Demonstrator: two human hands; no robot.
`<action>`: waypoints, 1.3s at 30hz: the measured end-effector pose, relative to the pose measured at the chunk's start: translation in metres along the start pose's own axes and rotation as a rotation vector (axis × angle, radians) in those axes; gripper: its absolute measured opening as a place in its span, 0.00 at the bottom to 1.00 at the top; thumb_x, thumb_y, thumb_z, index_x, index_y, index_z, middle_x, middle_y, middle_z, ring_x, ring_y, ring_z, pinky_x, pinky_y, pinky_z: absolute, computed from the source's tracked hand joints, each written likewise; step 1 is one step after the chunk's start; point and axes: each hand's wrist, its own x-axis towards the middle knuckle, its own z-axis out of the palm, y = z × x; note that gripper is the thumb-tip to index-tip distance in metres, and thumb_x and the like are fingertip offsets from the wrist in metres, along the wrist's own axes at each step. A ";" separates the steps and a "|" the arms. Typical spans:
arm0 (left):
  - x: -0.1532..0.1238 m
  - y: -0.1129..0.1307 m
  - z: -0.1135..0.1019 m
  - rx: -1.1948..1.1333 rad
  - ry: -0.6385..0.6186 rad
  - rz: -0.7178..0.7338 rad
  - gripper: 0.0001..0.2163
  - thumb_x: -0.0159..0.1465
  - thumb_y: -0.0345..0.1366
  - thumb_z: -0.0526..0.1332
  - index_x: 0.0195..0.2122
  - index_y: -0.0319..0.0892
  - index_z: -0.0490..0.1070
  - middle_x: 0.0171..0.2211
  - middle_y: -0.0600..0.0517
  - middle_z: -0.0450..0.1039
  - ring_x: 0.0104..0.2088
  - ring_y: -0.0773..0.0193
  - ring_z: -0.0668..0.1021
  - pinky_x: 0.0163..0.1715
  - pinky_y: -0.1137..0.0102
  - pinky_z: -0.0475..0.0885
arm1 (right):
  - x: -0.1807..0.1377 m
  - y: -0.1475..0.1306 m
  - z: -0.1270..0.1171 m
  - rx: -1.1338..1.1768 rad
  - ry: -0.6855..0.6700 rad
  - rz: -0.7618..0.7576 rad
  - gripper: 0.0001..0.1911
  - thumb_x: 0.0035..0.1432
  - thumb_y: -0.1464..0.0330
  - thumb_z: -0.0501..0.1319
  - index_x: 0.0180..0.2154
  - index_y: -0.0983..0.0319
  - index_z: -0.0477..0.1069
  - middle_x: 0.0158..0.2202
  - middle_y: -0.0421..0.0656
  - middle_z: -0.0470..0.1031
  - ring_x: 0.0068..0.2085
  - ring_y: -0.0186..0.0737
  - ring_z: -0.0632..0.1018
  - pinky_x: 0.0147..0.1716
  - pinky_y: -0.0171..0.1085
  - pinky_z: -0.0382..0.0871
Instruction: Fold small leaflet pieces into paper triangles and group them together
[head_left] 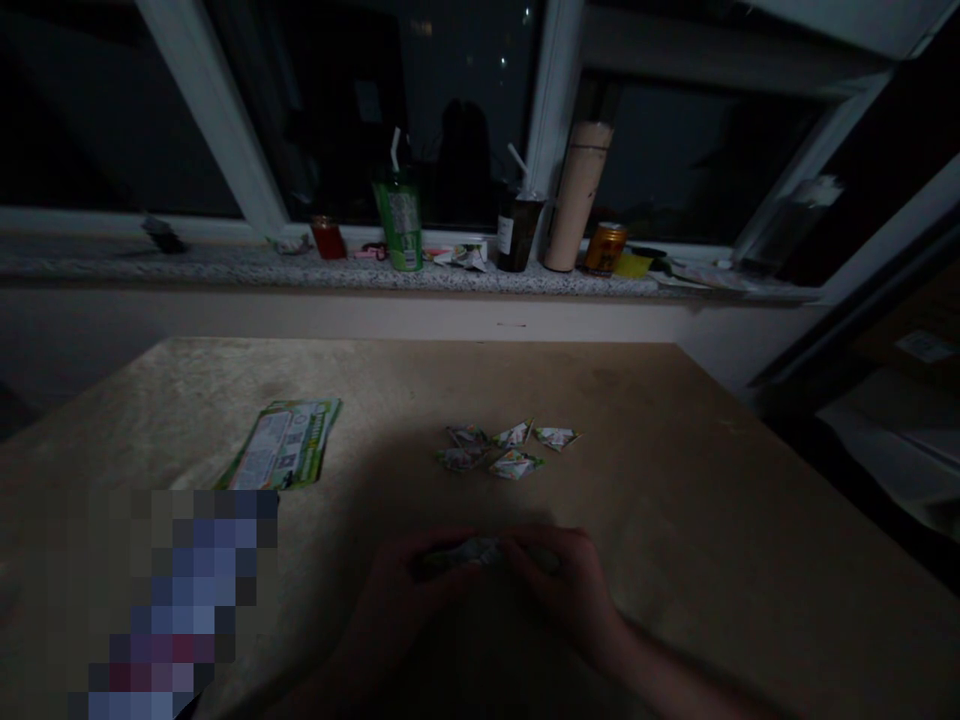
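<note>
My left hand (401, 590) and my right hand (566, 585) meet low on the brown table (675, 480), fingers curled around a small folded piece of printed paper (469, 552). Both hands pinch it from either side. Just beyond them lie several small folded paper shapes (506, 448) in a loose cluster. A stack of green printed leaflets (283, 443) rests flat to the left. The light is dim, so the held paper's form is hard to make out.
A stone window sill (225, 262) runs along the back with a green cup with straw (399, 222), a dark cup (517, 230), a tall beige tumbler (577, 195), an orange can (604, 248) and a red jar (328, 238). Dark windows rise behind.
</note>
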 end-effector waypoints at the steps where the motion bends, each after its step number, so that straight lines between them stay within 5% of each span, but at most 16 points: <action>1: 0.000 0.001 0.000 0.006 0.009 -0.004 0.14 0.50 0.39 0.67 0.38 0.43 0.80 0.37 0.51 0.80 0.40 0.51 0.80 0.44 0.62 0.73 | 0.001 0.000 0.000 0.008 0.001 0.015 0.13 0.57 0.65 0.59 0.29 0.62 0.80 0.27 0.44 0.80 0.27 0.40 0.80 0.27 0.32 0.72; 13: -0.003 0.001 0.001 0.056 0.085 -0.052 0.11 0.52 0.46 0.66 0.30 0.46 0.81 0.31 0.53 0.81 0.36 0.53 0.80 0.37 0.67 0.73 | -0.002 0.002 0.006 0.187 -0.063 0.223 0.18 0.55 0.56 0.61 0.28 0.64 0.77 0.24 0.43 0.74 0.26 0.36 0.73 0.25 0.31 0.67; 19: 0.001 -0.001 -0.001 0.071 0.065 -0.032 0.11 0.49 0.43 0.67 0.31 0.44 0.80 0.32 0.51 0.80 0.38 0.51 0.79 0.41 0.64 0.72 | -0.007 0.008 0.009 0.116 -0.329 0.161 0.20 0.57 0.55 0.59 0.24 0.64 0.70 0.19 0.36 0.62 0.22 0.30 0.60 0.18 0.28 0.53; 24: -0.001 -0.008 -0.006 0.023 -0.116 0.004 0.21 0.50 0.44 0.67 0.44 0.42 0.76 0.37 0.51 0.78 0.39 0.53 0.78 0.38 0.67 0.72 | -0.007 0.007 0.006 0.208 -0.356 0.159 0.25 0.59 0.50 0.55 0.23 0.64 0.69 0.19 0.36 0.60 0.22 0.29 0.57 0.19 0.28 0.53; 30: -0.006 -0.011 -0.008 0.091 -0.214 -0.065 0.16 0.56 0.49 0.62 0.33 0.41 0.78 0.32 0.52 0.79 0.35 0.54 0.78 0.33 0.69 0.71 | -0.006 0.004 0.001 0.307 -0.396 0.220 0.27 0.60 0.50 0.54 0.24 0.65 0.71 0.20 0.37 0.63 0.22 0.30 0.61 0.21 0.29 0.56; 39: -0.008 -0.003 0.003 0.031 -0.351 -0.051 0.22 0.58 0.55 0.59 0.20 0.41 0.72 0.18 0.55 0.71 0.21 0.65 0.71 0.22 0.76 0.64 | -0.010 0.002 0.005 0.460 -0.426 0.287 0.26 0.55 0.47 0.58 0.28 0.65 0.72 0.23 0.38 0.67 0.25 0.31 0.65 0.25 0.30 0.60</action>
